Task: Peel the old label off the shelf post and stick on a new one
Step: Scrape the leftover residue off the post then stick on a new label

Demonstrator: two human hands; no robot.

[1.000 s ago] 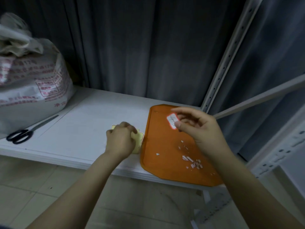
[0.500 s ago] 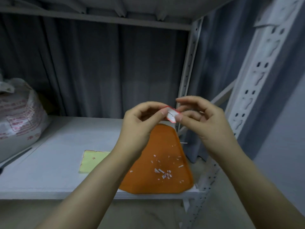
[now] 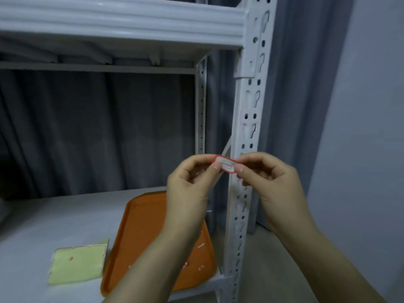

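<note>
Just in front of the white perforated metal shelf post (image 3: pixel 246 119): left hand (image 3: pixel 190 189) and right hand (image 3: pixel 270 182) are each pinching an end of the small red-bordered white paper label (image 3: pixel 226 166). Label is lying crosswise to the upright post; right hand is sitting nearer it.

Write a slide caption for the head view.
Left hand and right hand pinch a red-edged label before the shelf post, orange tray below.

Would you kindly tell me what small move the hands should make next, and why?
Probably bring the label flat against the post and press it on: left hand and right hand each pinch an end of it in front of the post.
</note>
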